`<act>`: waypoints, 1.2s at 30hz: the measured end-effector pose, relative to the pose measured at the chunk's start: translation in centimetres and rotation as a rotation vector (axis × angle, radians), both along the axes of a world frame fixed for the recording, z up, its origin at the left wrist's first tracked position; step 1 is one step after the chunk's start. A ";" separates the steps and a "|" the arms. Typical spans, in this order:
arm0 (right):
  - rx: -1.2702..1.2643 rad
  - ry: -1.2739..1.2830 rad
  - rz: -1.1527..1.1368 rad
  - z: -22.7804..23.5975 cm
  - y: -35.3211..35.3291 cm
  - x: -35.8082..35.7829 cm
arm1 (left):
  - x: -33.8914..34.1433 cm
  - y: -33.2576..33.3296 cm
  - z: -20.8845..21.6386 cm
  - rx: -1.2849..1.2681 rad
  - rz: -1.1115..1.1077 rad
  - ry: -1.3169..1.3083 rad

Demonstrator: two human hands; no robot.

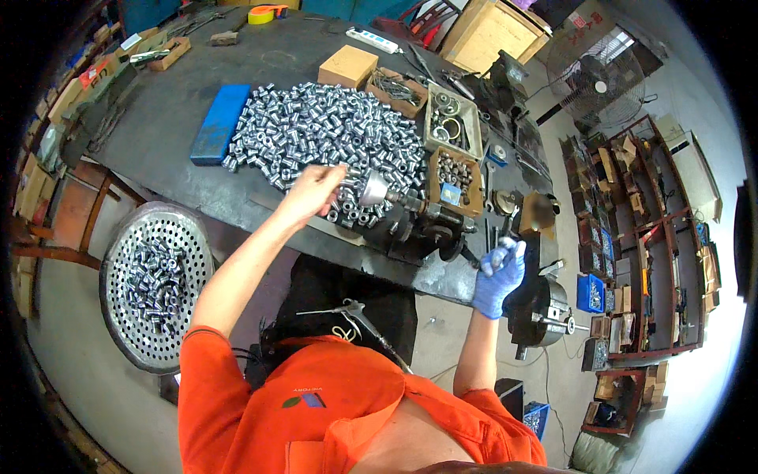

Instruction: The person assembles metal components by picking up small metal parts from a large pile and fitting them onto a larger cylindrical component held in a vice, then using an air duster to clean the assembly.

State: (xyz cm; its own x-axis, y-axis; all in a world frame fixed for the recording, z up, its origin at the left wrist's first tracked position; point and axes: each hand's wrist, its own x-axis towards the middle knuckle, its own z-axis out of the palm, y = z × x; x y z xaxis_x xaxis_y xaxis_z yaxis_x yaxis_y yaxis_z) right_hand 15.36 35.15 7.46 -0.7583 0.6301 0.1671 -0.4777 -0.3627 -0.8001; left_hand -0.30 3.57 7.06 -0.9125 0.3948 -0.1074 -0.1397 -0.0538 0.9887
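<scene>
My bare left hand (314, 191) is closed in a pinch just left of a silver cone-shaped chuck (373, 189) on a small bench machine (430, 225). What its fingertips hold blends with the shiny parts behind. A large pile of small metal sleeves (316, 130) spreads over the dark workbench (170, 87) beyond this hand. My right hand (500, 276), in a blue glove, is curled closed off the bench's front edge, right of the machine's handwheel and lever (454, 243). Anything inside its fingers is hidden.
A perforated metal basin (118, 316) of similar sleeves stands at lower left. On the bench are a blue block (219, 126), a cardboard box (347, 65) and parts trays (456, 170). An air gun (354, 308) lies below the bench edge. A machine head (541, 312) juts out right.
</scene>
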 end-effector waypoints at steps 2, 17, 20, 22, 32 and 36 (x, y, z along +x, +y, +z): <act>-0.041 -0.010 0.116 -2.5 0.5 1.1 | 0.3 -1.9 0.0 -0.024 0.062 -0.029; 0.016 -0.332 -0.118 -5.8 3.5 -9.0 | 8.7 -32.9 -7.5 -1.429 0.769 0.361; -0.009 -0.361 -0.112 -4.8 1.4 -7.7 | 10.4 -34.9 -8.5 -1.627 0.774 0.438; -0.042 -0.279 -0.089 -6.7 2.7 -7.3 | 9.3 -31.9 -6.6 -1.528 0.785 0.517; -0.187 -0.197 0.074 -6.6 0.5 -3.2 | -2.3 -9.8 -5.8 -1.270 0.186 0.823; -0.155 -0.262 0.007 -7.0 0.5 -2.6 | -4.3 -8.5 -7.0 -1.463 0.056 0.844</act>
